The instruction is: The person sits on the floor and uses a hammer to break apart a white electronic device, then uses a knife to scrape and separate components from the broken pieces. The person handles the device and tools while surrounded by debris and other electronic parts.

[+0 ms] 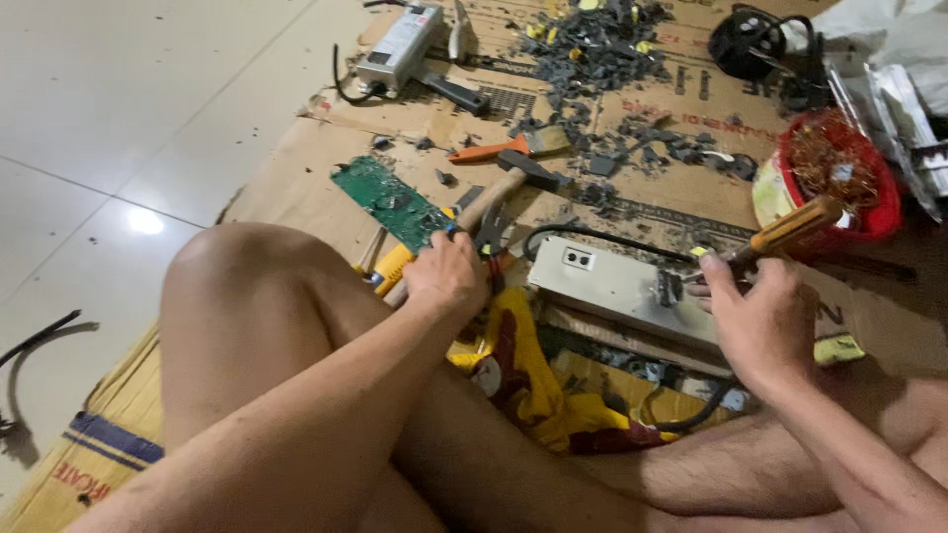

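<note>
Head view. Left hand (pixel 446 273) closed round a pair of dark-handled pliers (pixel 491 232) lying on the cardboard sheet (pixel 296 163), just beside a green circuit board (pixel 390 202) and a wooden-handled hammer (pixel 504 178). Right hand (pixel 755 321) gripped shut on a screwdriver (pixel 785 235) with an amber handle, tip laid at the end of a grey metal power supply box (pixel 617 286) that rests between both hands, black cable attached. Red bowl (pixel 884 212) of copper wire near the screwdriver handle.

Judged step: prying or unscrewing the box casing. The next move calls for steadying the box, with the pliers brought across to grip it.
</note>
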